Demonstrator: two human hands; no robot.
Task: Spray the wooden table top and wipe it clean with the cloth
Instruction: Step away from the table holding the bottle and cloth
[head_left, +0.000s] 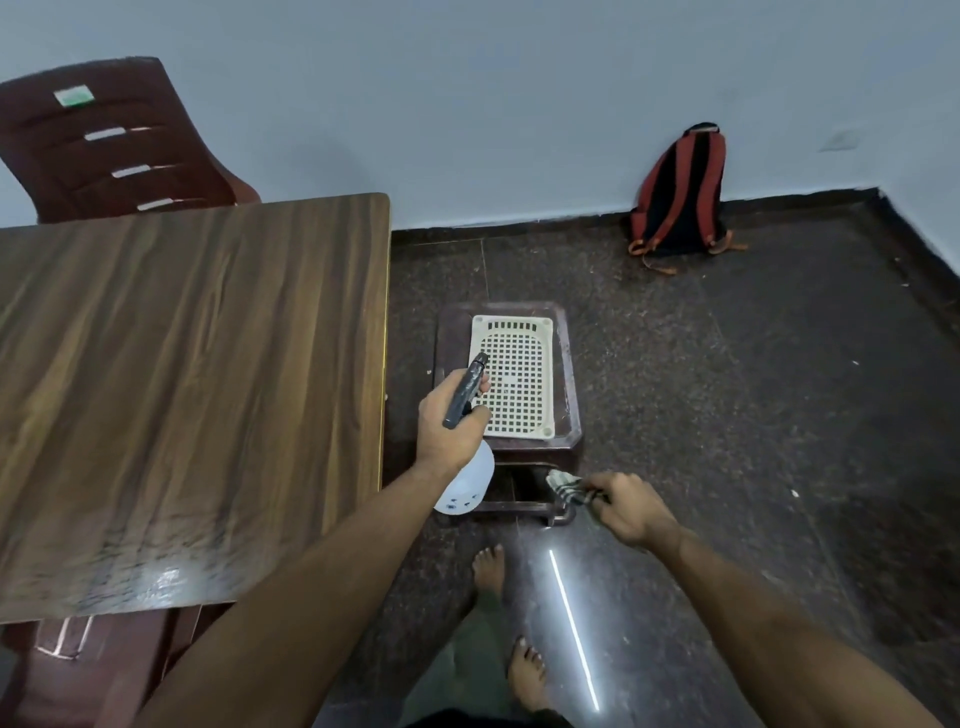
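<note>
The wooden worktop (192, 374) is filling the left of my view, its grain running away from me toward the pale wall (467, 78), and its near edge is catching a wet-looking glare. A dark red plastic chair (119, 145) is standing behind its far edge, and another piece of dark red furniture (98, 660) is showing under the near corner.

I am seeing the left hand (449, 421) off the worktop's right edge, its grip wrapping around the dark trigger head of the spray bottle (465, 483); the white body is hanging below the wrist, tilted. The nozzle is pointing away from me over a cream perforated basket (514, 374), which is sitting on a dark stool (566, 364) just beside the worktop.

The right hand (631, 506) is hovering over the floor near the stool's front corner, its grip pinching the striped cloth (569, 488), which is bunched and sticking out to the left of the fingers. Cloth and bottle are both clear of the worktop.

The floor (727, 415) is dark speckled stone, reflecting a thin line of light by two bare feet (524, 675). A red and black backpack (680, 192) is leaning against the wall, well apart from everything else.
</note>
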